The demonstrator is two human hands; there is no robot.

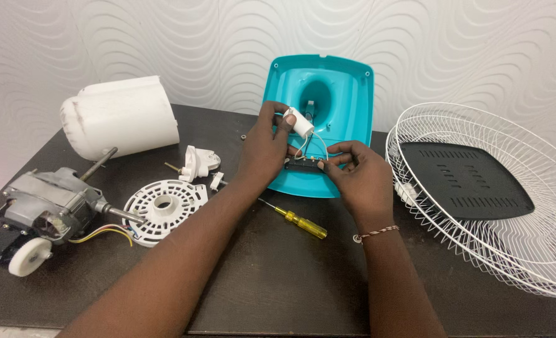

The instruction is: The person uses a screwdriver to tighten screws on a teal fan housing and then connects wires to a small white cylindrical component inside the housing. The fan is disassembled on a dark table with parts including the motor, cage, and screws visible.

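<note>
Over the teal housing (346,106), left hand (265,147) pinches a white capacitor (300,122); right hand (359,175) grips a black switch block (304,164).

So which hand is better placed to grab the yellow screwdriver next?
Right, probably. The right hand pinches the small black switch block just above the yellow screwdriver, whose handle lies close by its wrist. The left hand holds the white capacitor higher up, farther away.

left hand (266,145): pinches white capacitor (299,121) | right hand (360,177): holds black switch block (304,164) | over teal housing (346,106)
</note>
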